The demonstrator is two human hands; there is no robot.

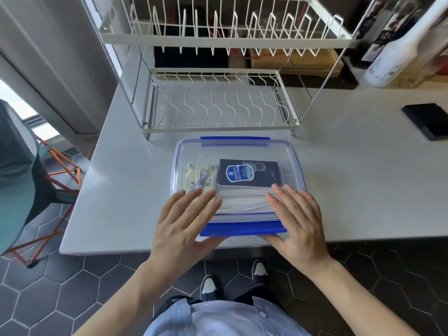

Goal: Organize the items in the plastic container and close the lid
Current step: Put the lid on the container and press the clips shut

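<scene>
Clear plastic container [236, 151], blue-clipped lid on, under flat open left hand [180, 224] and right hand [297, 218].

open: bare countertop [351, 190] lower right and left of plastic container [236, 151] | blocked: white wire dish rack [218, 103] just behind container, upper centre | black box [428, 120] far right | bottles [397, 61] upper right | near latch [242, 228] flanked by left hand [184, 226] and right hand [298, 226]

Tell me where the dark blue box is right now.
Head view: the dark blue box lies inside the lidded plastic container, centre-right, beside the cream packet and behind the white stack.
</scene>
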